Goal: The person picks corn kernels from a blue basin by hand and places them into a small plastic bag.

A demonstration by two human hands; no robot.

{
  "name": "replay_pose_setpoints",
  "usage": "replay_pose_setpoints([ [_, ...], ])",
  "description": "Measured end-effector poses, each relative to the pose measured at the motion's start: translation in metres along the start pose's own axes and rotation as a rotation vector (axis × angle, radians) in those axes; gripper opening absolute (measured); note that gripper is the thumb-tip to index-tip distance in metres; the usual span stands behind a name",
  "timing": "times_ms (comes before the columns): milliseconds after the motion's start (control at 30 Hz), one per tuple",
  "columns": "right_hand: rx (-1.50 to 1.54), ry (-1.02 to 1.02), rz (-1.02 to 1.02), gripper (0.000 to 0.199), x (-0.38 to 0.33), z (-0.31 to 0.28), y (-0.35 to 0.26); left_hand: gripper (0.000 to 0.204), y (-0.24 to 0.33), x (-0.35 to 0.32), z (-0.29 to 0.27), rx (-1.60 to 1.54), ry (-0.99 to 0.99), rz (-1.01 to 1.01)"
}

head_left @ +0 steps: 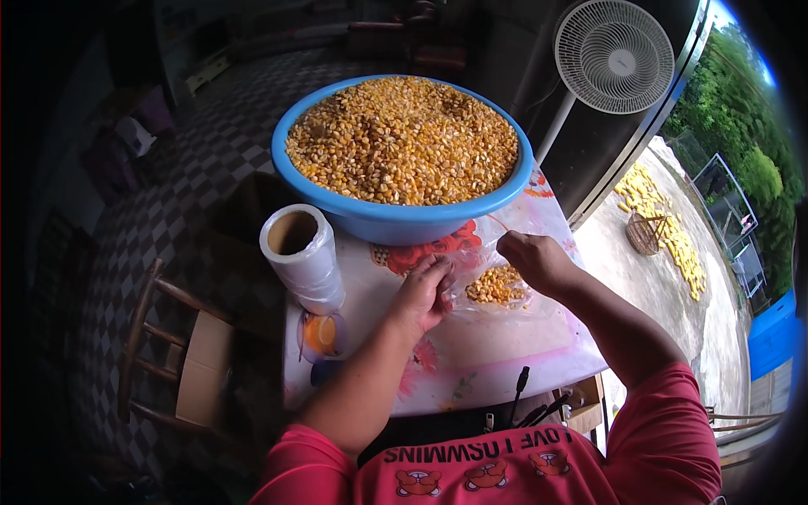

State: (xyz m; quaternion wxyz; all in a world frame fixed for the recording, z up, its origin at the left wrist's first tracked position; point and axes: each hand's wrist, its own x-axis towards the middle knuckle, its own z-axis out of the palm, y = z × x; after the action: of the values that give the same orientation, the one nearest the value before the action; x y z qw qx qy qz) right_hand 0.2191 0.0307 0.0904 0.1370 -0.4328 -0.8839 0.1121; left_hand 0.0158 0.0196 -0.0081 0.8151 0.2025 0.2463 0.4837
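Clear bag (476, 269) on tbl (513, 358) btwn L hand (425, 295) & R hand (536, 263); corn (497, 286) twd body side, long axis unclear. L reaches fwd, fingers pinching bag film; R angles in, fingers curled, can't tell grip.

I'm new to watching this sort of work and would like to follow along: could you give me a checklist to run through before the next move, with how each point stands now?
1. Clear plastic bag supported by the table: ok.
2. Small heap of corn kernels showing within the bag's plastic: ok.
3. Left grip on the bag's left side: ok, fingers pinched at the plastic.
4. Right grip firm on the bag: cannot tell, its fingertips are hidden.
5. Corn in the blue basin below the rim: not ok, it is heaped above.
6. White plastic roll standing on end: ok.
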Motion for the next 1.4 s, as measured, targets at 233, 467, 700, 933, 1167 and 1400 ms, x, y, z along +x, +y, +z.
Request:
replay_pose_setpoints([
  [233,0.22,0.272,-0.012,0.011,0.065,-0.04,-0.03,0.012,0.005,-0.006,0.006,0.077,0.011,0.0],
  [467,-0.096,0.231,-0.275,0.02,0.139,-0.016,-0.032,0.006,0.006,-0.004,0.005,0.026,-0.035,-0.023],
  [700,-0.123,-0.026,-0.115,0.029,0.151,-0.019,-0.044,0.007,0.009,-0.009,0.008,0.016,-0.066,-0.048],
  [933,-0.278,0.086,-0.119,0.029,0.151,-0.015,-0.035,0.007,0.009,-0.008,0.011,-0.001,-0.078,-0.038],
  [1167,0.165,0.446,-0.121,0.014,0.095,-0.034,-0.04,0.007,0.007,-0.004,0.005,0.046,-0.007,-0.017],
  [1400,0.226,0.25,-0.028,0.011,0.017,0.004,-0.023,0.008,0.001,-0.005,0.005,0.04,-0.032,0.007],
])
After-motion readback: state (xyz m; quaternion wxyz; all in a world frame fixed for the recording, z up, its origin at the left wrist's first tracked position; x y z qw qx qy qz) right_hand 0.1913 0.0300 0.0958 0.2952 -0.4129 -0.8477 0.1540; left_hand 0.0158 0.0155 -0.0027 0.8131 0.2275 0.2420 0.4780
